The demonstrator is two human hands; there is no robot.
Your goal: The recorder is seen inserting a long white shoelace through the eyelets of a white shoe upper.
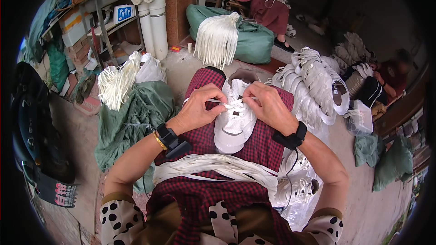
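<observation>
White shoe (229, 129) on the person's lap, centre of view, toe at 6 o'clock, opening at 12, resting on red-and-black checked cloth (195, 147). Left hand (198, 108) at shoe's 9 o'clock, thumb and forefinger pinched together on white lace (234, 106), other fingers loosely curled. Right hand (267, 106) at 3 o'clock, same kind of pinch on lace over the tongue area. Small gap between the two sets of fingertips, lace crossing it. Whether there is a knot: can't tell. Black wristband on each wrist, gold bangle (160, 140) on left one.

Clock from shoe: 6, long bundle of white laces (213, 167) lying across lap. Between 4 and 5, more white shoes (297, 188) on clear plastic. Between 2 and 3, big pile of white shoe parts (313, 84). 12 to 1, green bale (256, 43) with white hank (217, 38) draped on its front. 9, green sack (131, 113); white strips (117, 81) heaped at its top. 11, white pipes (156, 18). Near 1, seated person (263, 7) in dull red. Near 3, far off, another person (394, 79), dim. 9, far edge, black vehicle (34, 127), partly cut off.
</observation>
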